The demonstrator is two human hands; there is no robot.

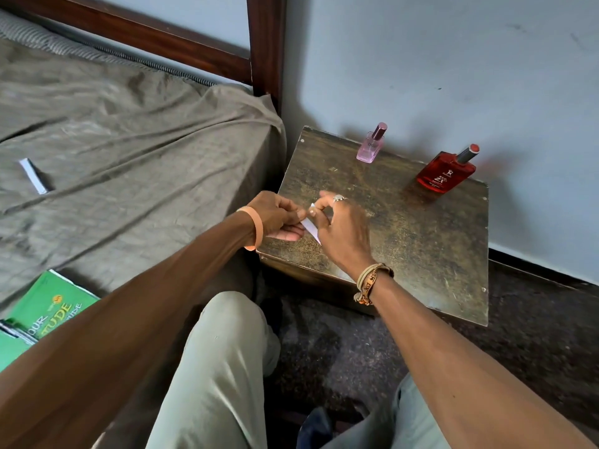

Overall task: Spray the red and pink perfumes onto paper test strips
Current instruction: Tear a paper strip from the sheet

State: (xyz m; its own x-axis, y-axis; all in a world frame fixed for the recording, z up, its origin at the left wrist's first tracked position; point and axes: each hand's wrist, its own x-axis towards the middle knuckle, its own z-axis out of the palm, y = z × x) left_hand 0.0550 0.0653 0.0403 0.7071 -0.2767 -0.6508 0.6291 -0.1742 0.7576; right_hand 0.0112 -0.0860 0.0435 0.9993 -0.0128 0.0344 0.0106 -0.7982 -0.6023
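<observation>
Knees (220,351) sit closest; beyond them the left hand (278,218) and right hand (340,231) both pinch one paper strip (309,225) over the table (421,254) — pink perfume (371,147) and red perfume (444,176) stand by the wall. Best to hold the strip by one end — fingers clear of the spray.

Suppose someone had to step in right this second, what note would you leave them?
Left hand and right hand both pinch one paper strip over the small table, near its front edge.
Pink perfume and red perfume stand capped at the table's back, by the wall, with no hand on them.
A second strip lies on the bed to the left.
Done: strips are out; no sign of spraying yet.
Left: uncap each bottle and spray a strip.
</observation>
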